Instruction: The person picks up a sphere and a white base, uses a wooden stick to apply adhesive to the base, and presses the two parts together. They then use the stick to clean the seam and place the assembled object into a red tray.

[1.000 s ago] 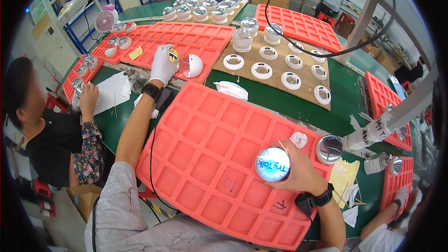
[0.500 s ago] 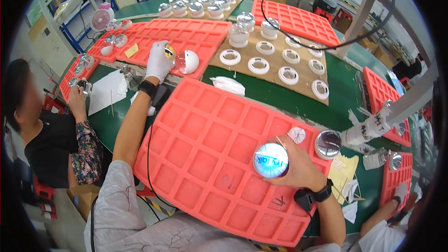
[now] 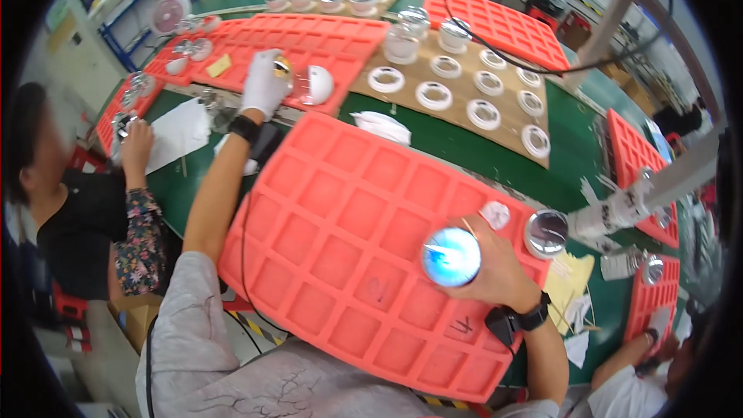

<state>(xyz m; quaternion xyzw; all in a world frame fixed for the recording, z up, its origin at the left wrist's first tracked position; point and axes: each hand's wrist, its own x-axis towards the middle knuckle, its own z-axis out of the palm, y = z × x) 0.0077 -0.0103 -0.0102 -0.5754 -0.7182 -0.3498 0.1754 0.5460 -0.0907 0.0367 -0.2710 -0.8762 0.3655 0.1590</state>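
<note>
My left hand, in a white glove, is closed on a small round part with a gold and dark face; the fingers hide most of it. Right beside it on the far red tray lies a half-white, half-clear ball-shaped shell. Over the near red tray, my bare right hand grips a round device with a glowing blue screen facing up. A thin stick pokes out by its fingers. A crumpled white cloth lies just beyond that hand.
A silvery glass dome stands at the near tray's right corner. White rings sit on a brown board. Glass bottles and a yellow cloth lie to the right. Co-workers' hands are busy at left and right.
The whole view has shifted slightly. Lettering on the blue screen has given way to a bright, glaring glow. Both my hands keep their holds.
</note>
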